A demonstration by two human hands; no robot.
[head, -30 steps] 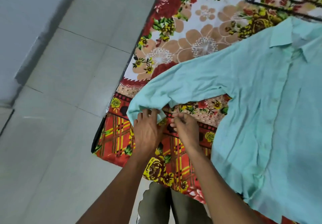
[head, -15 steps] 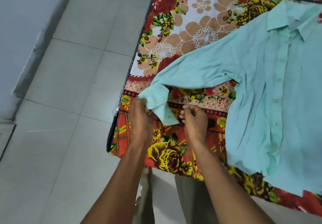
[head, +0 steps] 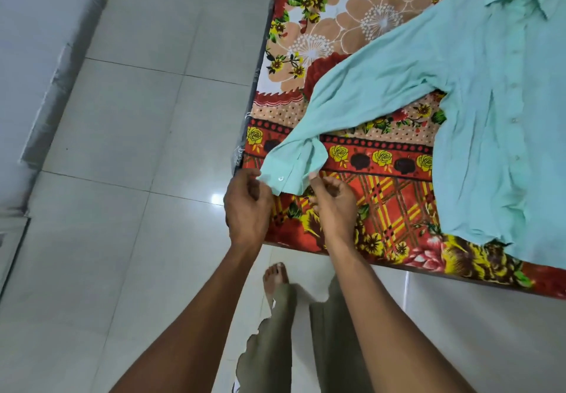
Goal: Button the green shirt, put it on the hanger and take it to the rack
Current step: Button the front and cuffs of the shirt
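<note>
Bed: a floral bedspread (head: pixel 361 218) in red, yellow and beige filled the upper right of the frame, its near edge running from centre to lower right.
Green shirt: the green shirt (head: pixel 496 123) lay flat on the bedspread at the right, collar toward the top right corner, one sleeve stretched toward centre frame.
Floor: pale glossy tiles (head: pixel 128 135) took the left half and the bottom.
Arms: both bare forearms rose from the bottom edge, converging at the bed's near corner.
Left hand: the left hand (head: pixel 246 203) sat at centre frame, back toward the camera, fingers curled; its grip pinched the left edge of the cuff (head: pixel 286 173).
Right hand: the right hand (head: pixel 333 199) sat just beside it, thumb and fingers pinching the cuff's right edge, the rest of the fingers curled in.
Cuff: held lifted between the two hands, spread open.
Button: one white button (head: pixel 281 179) showed on the cuff near the left hand.
</note>
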